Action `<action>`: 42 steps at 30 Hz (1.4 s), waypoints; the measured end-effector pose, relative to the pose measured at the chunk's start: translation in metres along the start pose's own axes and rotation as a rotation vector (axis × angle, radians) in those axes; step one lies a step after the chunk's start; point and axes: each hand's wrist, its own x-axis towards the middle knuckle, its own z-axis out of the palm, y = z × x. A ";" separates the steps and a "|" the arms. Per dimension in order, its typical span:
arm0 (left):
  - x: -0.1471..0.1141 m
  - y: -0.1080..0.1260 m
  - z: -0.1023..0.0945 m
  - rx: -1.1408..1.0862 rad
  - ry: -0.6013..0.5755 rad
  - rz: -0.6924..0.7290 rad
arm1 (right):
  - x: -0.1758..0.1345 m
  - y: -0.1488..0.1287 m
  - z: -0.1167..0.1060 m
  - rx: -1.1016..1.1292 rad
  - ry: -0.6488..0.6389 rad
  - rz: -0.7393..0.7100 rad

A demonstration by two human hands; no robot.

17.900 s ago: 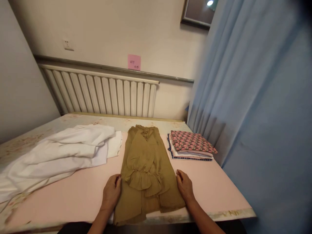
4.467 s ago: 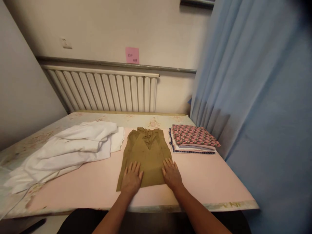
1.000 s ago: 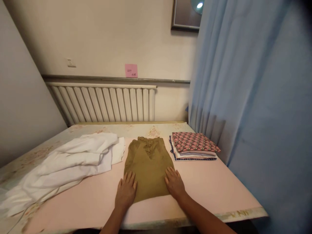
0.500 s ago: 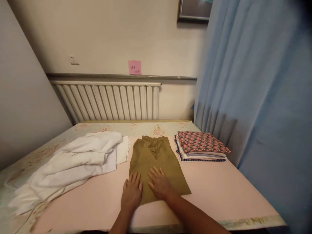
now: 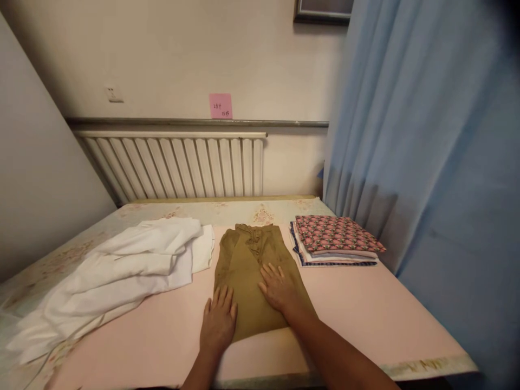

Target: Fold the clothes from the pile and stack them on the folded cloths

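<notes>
An olive-brown shirt lies folded into a flat rectangle on a pink sheet, its buttoned neck opening at the far end. My left hand rests flat over the shirt's near left edge, fingers stretched forward and thumb apart. Lying flat on the right part of the shirt, a little farther up, is my right hand with its fingers spread. Neither hand grips the cloth. Under my right forearm the shirt's near right corner is hidden.
Rumpled white cloth lies to the left. A stack of folded fabric, patterned red on top, sits to the right. Behind the flowered table cover stands a radiator. A blue curtain hangs along the right edge.
My right hand has slid to the right and slightly away from me across the shirt. My left hand has stayed nearly in place. The view has tilted slightly.
</notes>
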 end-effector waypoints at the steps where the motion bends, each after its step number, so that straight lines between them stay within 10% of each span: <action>1: 0.000 0.000 0.001 0.002 0.002 0.000 | 0.000 0.003 0.000 -0.007 0.006 0.007; 42: 0.004 -0.006 0.011 0.041 0.026 0.042 | -0.087 0.048 -0.012 -0.053 0.123 0.164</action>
